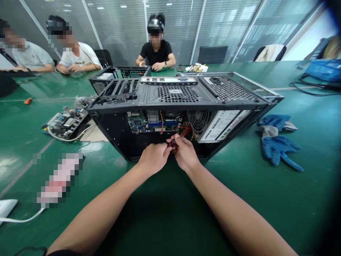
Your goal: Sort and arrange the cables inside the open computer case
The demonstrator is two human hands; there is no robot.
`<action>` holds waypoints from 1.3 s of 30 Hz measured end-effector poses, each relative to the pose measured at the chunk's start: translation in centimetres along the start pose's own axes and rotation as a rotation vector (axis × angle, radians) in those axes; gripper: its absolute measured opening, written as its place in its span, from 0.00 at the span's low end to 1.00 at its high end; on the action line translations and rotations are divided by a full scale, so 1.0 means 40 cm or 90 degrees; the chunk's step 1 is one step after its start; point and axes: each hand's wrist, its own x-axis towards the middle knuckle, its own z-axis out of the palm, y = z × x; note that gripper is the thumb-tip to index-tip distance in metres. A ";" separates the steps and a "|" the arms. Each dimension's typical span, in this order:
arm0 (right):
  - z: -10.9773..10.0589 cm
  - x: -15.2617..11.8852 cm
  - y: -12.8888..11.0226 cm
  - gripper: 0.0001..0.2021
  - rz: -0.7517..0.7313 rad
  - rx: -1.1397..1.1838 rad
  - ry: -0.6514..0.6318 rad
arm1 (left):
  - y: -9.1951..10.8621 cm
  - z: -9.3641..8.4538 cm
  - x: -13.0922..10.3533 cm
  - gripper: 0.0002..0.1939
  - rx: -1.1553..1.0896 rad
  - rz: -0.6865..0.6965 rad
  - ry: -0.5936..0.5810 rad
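A black computer case [149,101] lies in front of me with its open side facing me. My left hand [154,156] and my right hand [185,151] meet at that opening, both closed on a bundle of thin coloured cables [172,142]. The cables run back toward the power supply [222,124], which sits at the right inside the case with its fan and white label showing. Behind my hands is a green motherboard [138,122] with a yellow-and-black wire hanging over it. The ends of the cables are hidden by my fingers.
Blue work gloves [278,145] lie right of the case. A loose circuit board [66,122] rests at the left on the green table [106,209]. Nearer stands a blurred flat object [60,179] with a white cord. Several people sit across the table, one in black [156,53].
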 end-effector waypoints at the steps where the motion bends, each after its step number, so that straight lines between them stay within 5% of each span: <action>1: -0.001 0.000 -0.002 0.15 0.011 0.003 -0.006 | 0.002 -0.002 -0.001 0.14 -0.045 -0.005 -0.018; 8: -0.011 -0.001 -0.033 0.12 0.137 0.096 -0.134 | 0.001 -0.017 0.001 0.15 -0.740 -0.226 -0.312; 15: -0.029 0.000 -0.035 0.16 0.131 0.100 -0.220 | 0.001 0.001 -0.002 0.16 -0.941 -0.260 -0.457; 21: -0.019 0.004 -0.019 0.18 0.097 0.061 -0.143 | 0.008 -0.001 -0.004 0.16 -0.692 -0.227 -0.279; 28: -0.002 0.002 -0.009 0.19 0.063 0.039 -0.104 | -0.001 0.005 0.000 0.16 -0.047 -0.018 -0.056; 32: 0.003 0.004 -0.001 0.19 0.050 0.030 -0.058 | 0.010 0.018 -0.013 0.19 0.238 -0.001 -0.004; 36: 0.004 0.005 0.006 0.20 0.039 0.023 -0.034 | 0.023 0.023 -0.022 0.20 0.339 0.001 0.003; 39: 0.002 0.006 0.007 0.20 0.034 0.018 -0.027 | 0.019 0.020 -0.017 0.19 0.269 0.001 0.000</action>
